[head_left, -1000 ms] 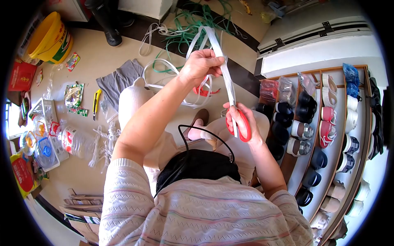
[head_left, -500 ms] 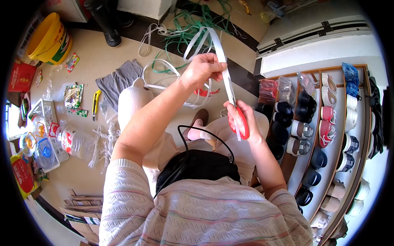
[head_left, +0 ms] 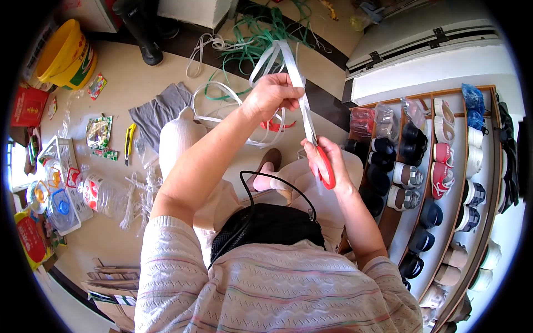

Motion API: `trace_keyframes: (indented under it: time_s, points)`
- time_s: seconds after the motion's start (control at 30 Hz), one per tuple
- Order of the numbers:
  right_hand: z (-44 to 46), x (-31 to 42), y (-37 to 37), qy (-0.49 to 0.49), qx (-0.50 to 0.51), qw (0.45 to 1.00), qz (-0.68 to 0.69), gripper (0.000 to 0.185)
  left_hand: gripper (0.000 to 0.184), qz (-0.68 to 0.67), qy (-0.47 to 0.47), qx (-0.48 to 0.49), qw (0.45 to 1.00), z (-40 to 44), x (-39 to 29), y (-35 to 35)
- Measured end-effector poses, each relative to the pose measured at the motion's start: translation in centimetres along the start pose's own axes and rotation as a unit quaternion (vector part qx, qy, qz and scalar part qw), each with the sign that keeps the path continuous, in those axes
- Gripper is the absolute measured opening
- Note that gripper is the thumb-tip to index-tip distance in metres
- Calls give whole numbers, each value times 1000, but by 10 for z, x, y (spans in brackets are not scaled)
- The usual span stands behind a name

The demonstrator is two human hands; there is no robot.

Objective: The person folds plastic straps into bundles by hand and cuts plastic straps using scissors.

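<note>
Your left hand (head_left: 273, 94) pinches the strap (head_left: 307, 112) between thumb and fingers; your right hand (head_left: 328, 160) has its fingers wrapped round the red handle of the scissors (head_left: 331, 174). The strap stretches between your hands, and beyond the left one it loops back near the green straps (head_left: 252, 53). The scissors point up along it, though how far they are parted I cannot tell. For a clean edge, hold that stretch taut, match the scissors to its length, use short bites, and mind your left fingertips.
</note>
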State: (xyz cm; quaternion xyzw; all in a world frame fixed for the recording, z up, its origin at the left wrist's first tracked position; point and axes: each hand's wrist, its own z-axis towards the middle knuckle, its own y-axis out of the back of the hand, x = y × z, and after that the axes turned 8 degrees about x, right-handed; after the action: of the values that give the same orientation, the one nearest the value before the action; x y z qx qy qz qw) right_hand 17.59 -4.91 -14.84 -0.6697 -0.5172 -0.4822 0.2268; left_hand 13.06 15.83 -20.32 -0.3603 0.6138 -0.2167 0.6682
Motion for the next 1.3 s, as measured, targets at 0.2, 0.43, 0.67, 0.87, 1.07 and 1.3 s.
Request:
trace_keyframes:
  time_s: [0.2, 0.43, 0.67, 0.87, 1.07, 1.3]
  points:
    - [0, 1, -2, -15, 1, 1000, 10, 27, 9, 20, -14, 2, 1000, 1, 0, -1]
    - [0, -3, -8, -6, -29, 999, 37, 29, 11, 41, -19, -27, 999, 1, 0, -4]
    - [2, 0, -4, -38, -9, 998, 48, 26, 9, 46, 2, -6, 999, -1, 5, -6]
    - [-3, -4, -4, -46, -7, 999, 27, 25, 7, 0, 22, -29, 999, 2, -7, -1]
    - [4, -9, 1, 5, -17, 1000, -10, 24, 7, 25, 2, 0, 1000, 3, 6, -2]
    - [5, -9, 0, 35, -47, 995, -80, 30, 7, 28, 10, -10, 1000, 0, 3, -3]
